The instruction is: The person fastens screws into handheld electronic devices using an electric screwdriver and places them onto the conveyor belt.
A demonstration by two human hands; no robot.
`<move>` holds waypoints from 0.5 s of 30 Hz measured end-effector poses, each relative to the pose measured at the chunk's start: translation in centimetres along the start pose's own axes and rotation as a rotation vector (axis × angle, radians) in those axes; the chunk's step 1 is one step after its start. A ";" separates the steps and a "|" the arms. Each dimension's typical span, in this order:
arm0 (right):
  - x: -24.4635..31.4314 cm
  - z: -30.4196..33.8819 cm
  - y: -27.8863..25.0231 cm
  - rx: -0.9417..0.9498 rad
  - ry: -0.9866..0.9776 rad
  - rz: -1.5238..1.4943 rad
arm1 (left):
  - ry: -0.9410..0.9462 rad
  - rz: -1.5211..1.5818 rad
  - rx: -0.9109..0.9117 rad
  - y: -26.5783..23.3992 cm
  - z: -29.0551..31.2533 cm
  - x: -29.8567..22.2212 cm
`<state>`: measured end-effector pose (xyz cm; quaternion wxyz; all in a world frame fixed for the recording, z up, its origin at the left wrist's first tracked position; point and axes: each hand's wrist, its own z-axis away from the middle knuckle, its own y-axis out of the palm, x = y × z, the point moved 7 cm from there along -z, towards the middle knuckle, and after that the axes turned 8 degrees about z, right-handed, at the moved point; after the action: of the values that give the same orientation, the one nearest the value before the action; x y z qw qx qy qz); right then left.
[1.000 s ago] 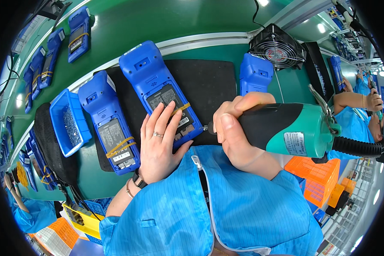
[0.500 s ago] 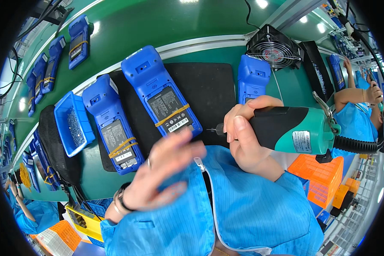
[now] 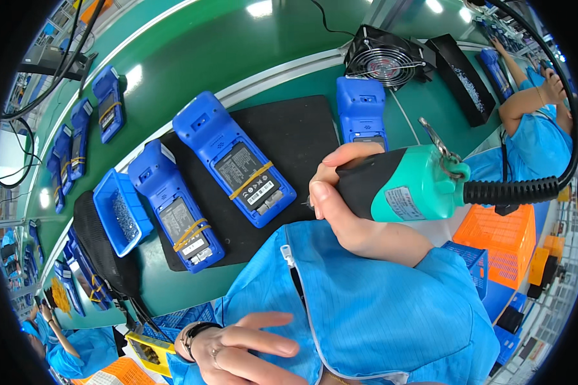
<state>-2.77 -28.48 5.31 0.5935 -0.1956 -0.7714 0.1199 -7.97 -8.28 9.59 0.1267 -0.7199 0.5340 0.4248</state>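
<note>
My right hand is wrapped round a green and black electric screwdriver, its bit end pointing left, a short way right of a blue handheld terminal. That terminal lies face down on a black mat, its battery bay exposed and a yellow rubber band round its battery. Low in front of my blue smock, my left hand holds nothing, fingers apart. Left of the first terminal lies a second blue terminal, also banded. A third terminal is partly hidden behind my right hand.
A blue bin of small screws stands at the left beside a black mesh pouch. Farther back are a black fan and a black tray of small parts. More terminals line the left. Co-workers sit at both sides.
My left hand has dropped down from beside the middle terminal to my smock. The screwdriver in my right hand has shifted slightly left, and the whole view has tilted.
</note>
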 end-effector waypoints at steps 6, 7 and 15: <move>-0.1 0.8 -0.1 -0.064 -0.062 -0.070 | 0.138 0.148 0.087 4.8 -3.1 0.3; -0.7 0.9 -0.3 -0.070 -0.039 -0.070 | 0.040 -0.382 -0.440 5.4 -4.2 0.9; 0.4 0.3 0.2 -0.003 -0.078 -0.100 | -0.227 -0.561 -0.722 4.1 0.7 -1.9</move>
<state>-3.13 -28.11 5.47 0.5680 -0.1529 -0.8030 0.0965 -12.03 -8.19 11.64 0.0357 -0.7834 0.1197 0.6089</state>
